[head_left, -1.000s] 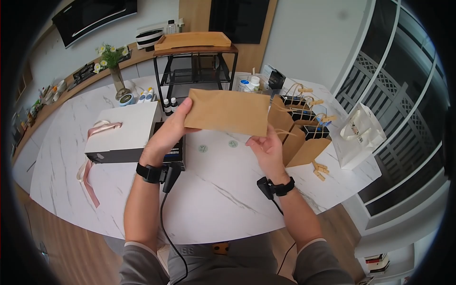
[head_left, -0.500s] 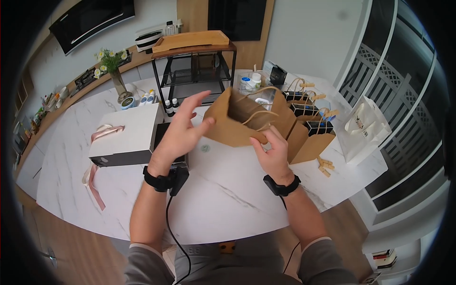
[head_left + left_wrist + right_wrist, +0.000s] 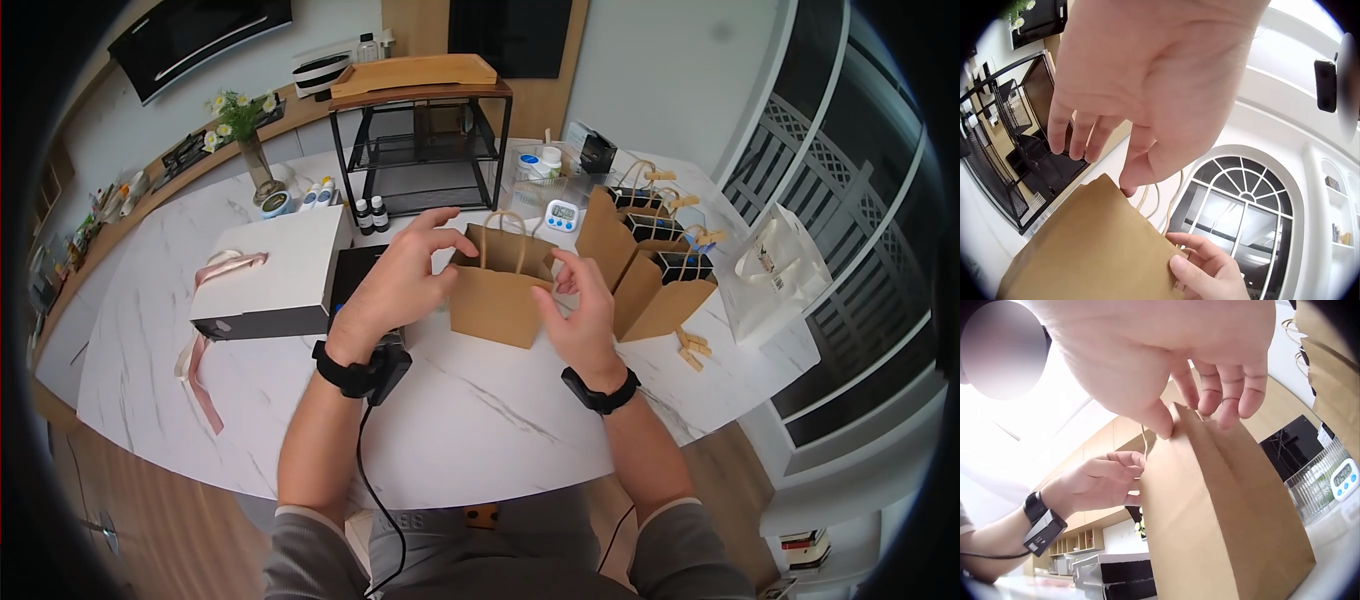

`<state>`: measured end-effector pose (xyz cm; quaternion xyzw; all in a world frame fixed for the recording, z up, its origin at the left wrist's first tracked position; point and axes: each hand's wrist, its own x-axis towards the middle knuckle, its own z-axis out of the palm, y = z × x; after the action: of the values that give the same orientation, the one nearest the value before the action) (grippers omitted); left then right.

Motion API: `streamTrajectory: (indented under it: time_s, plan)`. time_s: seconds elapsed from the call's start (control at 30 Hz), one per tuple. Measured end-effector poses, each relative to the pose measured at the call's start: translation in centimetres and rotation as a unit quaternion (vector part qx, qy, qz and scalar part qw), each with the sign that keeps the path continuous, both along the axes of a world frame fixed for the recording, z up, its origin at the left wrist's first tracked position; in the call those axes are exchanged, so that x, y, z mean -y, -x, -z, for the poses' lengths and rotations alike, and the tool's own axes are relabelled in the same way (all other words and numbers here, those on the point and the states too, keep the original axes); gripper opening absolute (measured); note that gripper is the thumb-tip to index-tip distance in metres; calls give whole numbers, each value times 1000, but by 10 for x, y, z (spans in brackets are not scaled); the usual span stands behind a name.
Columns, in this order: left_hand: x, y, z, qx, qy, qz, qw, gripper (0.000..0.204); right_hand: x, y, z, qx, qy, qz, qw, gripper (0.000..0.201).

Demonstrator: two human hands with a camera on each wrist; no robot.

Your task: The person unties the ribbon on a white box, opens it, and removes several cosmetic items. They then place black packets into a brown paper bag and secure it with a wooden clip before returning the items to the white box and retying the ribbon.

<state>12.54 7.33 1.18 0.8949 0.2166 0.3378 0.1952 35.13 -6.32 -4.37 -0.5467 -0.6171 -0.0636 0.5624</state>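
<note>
A brown paper bag (image 3: 495, 300) with twine handles stands upright and open on the white marble table (image 3: 470, 420). My left hand (image 3: 440, 255) is at the bag's top left rim, its thumb on the near panel and its fingers curled over the edge. In the right wrist view the left hand (image 3: 1107, 481) pinches that rim. My right hand (image 3: 565, 290) is at the top right rim. In the right wrist view its thumb and fingers straddle the edge of the bag (image 3: 1222, 519). The bag (image 3: 1091, 250) fills the lower left wrist view.
A white gift box (image 3: 275, 270) with a pink ribbon lies left of my hands, a black box (image 3: 355, 275) beside it. Several filled brown bags (image 3: 650, 270), a white bag (image 3: 770, 275), wooden clips (image 3: 690, 350), a timer (image 3: 561, 213) and a black wire rack (image 3: 425, 150) stand behind and right.
The bag was held up flat, then pulled open in the air. Now it stands upright on the table, with both hands at its rim.
</note>
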Motion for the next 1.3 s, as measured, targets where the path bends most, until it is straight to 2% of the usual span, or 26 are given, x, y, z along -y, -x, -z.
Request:
streamTrajectory:
  time_s: [0.03, 0.1, 0.2, 0.27, 0.33, 0.37, 0.43, 0.47, 0.5, 0.57, 0.6, 0.67, 0.7, 0.73, 0.77, 0.8, 0.87, 1.0, 1.03, 1.07, 1.13, 1.17, 1.2, 1.23, 1.27, 1.3]
  plan:
    - [3, 2, -5, 0, 1, -4, 1000, 42, 0, 0, 0, -1, -20, 18, 1000, 48]
    - [12, 7, -18, -22, 83, -18, 996, 39, 1, -2, 0, 6, -31, 17, 999, 49]
    - [6, 21, -29, 17, 104, -41, 994, 37, 4, -1, -2, 24, -61, 19, 998, 48]
    - [-4, 34, -32, 44, 78, -55, 994, 36, 10, -2, 2, 29, -109, 24, 993, 43]
    - [-8, 45, -39, -4, 91, -162, 982, 38, 16, 1, 5, 46, -137, 33, 989, 36]
    - [-9, 48, -40, -29, 94, -188, 977, 41, 19, 4, 5, 88, -151, -10, 985, 34]
    - [-35, 55, -7, -59, 76, -184, 978, 42, 24, 14, 2, 180, -163, -72, 967, 27]
    - [-41, 57, -3, -90, 55, -183, 977, 44, 25, 26, 1, 208, -133, -98, 964, 22]
    - [-45, 58, 1, -129, 95, -190, 969, 49, 27, 41, 0, 237, -102, -125, 958, 18]
    - [-49, 59, 5, -151, 116, -207, 960, 51, 27, 78, -1, 233, 42, -151, 960, 28]
    - [-53, 58, 9, -178, 136, -222, 949, 53, 24, 93, 3, 235, 41, -148, 960, 28]
    - [-59, 60, 16, -201, 132, -214, 947, 58, 12, 116, 15, 124, 197, -168, 958, 49]
    - [-56, 60, 17, -185, 128, -228, 947, 58, -3, 124, 29, 126, 198, -166, 958, 49]
    - [-54, 60, 18, -168, 125, -243, 947, 57, -23, 127, 48, 11, 244, -188, 951, 55]
    - [-52, 61, 24, -165, 125, -245, 947, 57, -34, 133, 48, -102, 286, -208, 930, 62]
    - [-51, 63, 31, -145, 97, -244, 954, 58, -41, 134, 44, -98, 283, -211, 930, 62]
    - [-36, 71, 32, -116, 74, -248, 959, 58, -54, 142, 20, -316, 414, -243, 818, 76]
    - [10, 112, 14, 36, 124, -227, 965, 38, -73, 152, 22, -383, 375, -242, 809, 77]
    - [13, 125, 26, 93, 108, -226, 964, 24, -79, 151, 29, -387, 371, -244, 809, 77]
    - [22, 141, 23, 50, 111, -240, 963, 22, -84, 152, 37, -385, 379, -230, 809, 76]
    - [33, 162, 14, -138, 210, -283, 926, 33, -86, 153, 46, -384, 386, -222, 809, 75]
    - [28, 170, 25, -139, 207, -287, 925, 33, -85, 156, 47, -370, 372, -219, 823, 67]
    - [16, 175, 49, -142, 254, -267, 919, 43, -85, 159, 48, -354, 358, -217, 836, 60]
    - [8, 178, 67, -144, 300, -246, 911, 53, -90, 160, 56, -352, 357, -223, 836, 60]
    - [7, 176, 77, -144, 296, -250, 911, 53, -100, 159, 69, -340, 352, -233, 840, 51]
    - [7, 168, 85, -53, 378, -226, 896, 56, -104, 158, 77, -330, 345, -240, 845, 44]
